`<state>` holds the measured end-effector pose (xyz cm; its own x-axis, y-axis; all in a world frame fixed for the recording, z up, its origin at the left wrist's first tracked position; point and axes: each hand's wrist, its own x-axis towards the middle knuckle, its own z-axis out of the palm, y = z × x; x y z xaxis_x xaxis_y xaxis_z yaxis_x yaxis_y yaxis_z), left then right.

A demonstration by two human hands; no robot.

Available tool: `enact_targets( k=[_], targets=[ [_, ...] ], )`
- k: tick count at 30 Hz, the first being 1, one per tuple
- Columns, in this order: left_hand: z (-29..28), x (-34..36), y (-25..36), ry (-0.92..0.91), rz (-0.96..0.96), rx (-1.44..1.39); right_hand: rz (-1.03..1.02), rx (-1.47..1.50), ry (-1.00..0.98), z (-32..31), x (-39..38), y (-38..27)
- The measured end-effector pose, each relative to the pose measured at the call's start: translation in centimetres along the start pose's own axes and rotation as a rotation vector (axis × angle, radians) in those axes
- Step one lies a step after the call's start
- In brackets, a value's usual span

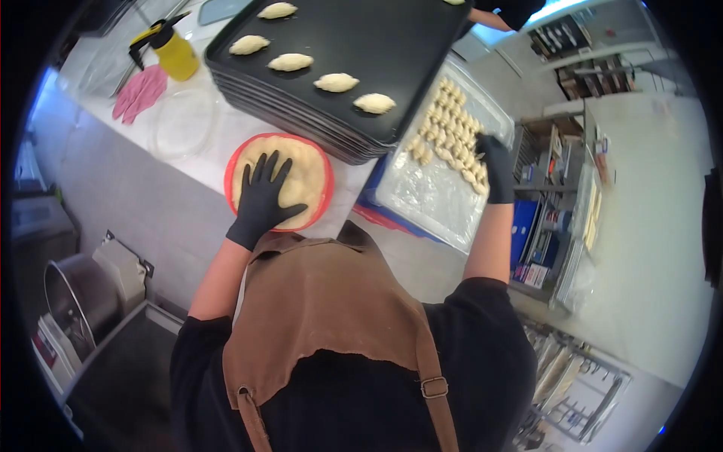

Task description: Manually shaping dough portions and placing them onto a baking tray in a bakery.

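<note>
My left hand (267, 192), in a black glove, lies spread on pale dough (305, 169) in a round red container (325, 194) on the white work surface (343, 184). My right hand (493, 166), also gloved, is curled at the right side of a plastic-lined tray (429, 203), against rows of small shaped dough pieces (444, 113); what its fingers hold is hidden. Beyond the red container stands a stack of dark baking trays (346, 128), the top one bearing several oval dough pieces (335, 81).
A yellow spray bottle (177, 56), pink cloth (139, 94) and clear round lid (181, 124) lie back left. A co-worker's arm (497, 15) shows at the top. Shelving (553, 211) stands right; a steel mixer bowl (79, 294) is low left.
</note>
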<state>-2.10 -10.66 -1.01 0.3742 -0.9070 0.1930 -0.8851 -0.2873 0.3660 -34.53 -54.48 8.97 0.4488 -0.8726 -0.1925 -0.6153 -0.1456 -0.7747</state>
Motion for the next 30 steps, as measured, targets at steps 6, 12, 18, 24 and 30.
enact_targets(
  k=[6,12,18,24,30],
  targets=[
    [0.9,1.1,-0.9,-0.130,0.067,-0.130,0.387,0.501,-0.099,9.6,-3.4,12.2],
    [0.6,1.2,-3.1,-0.207,0.103,-0.216,0.348,0.478,-0.046,13.2,3.9,18.1],
    [-1.1,0.9,0.1,0.116,0.175,-0.002,0.409,0.392,-0.011,14.4,3.1,12.9],
    [2.0,3.8,0.2,-0.037,0.148,-0.096,0.386,0.858,0.130,14.7,0.6,13.1],
    [0.9,3.0,-2.0,-0.156,0.213,-0.180,0.431,1.227,0.027,12.5,-4.2,15.9]
  ],
)
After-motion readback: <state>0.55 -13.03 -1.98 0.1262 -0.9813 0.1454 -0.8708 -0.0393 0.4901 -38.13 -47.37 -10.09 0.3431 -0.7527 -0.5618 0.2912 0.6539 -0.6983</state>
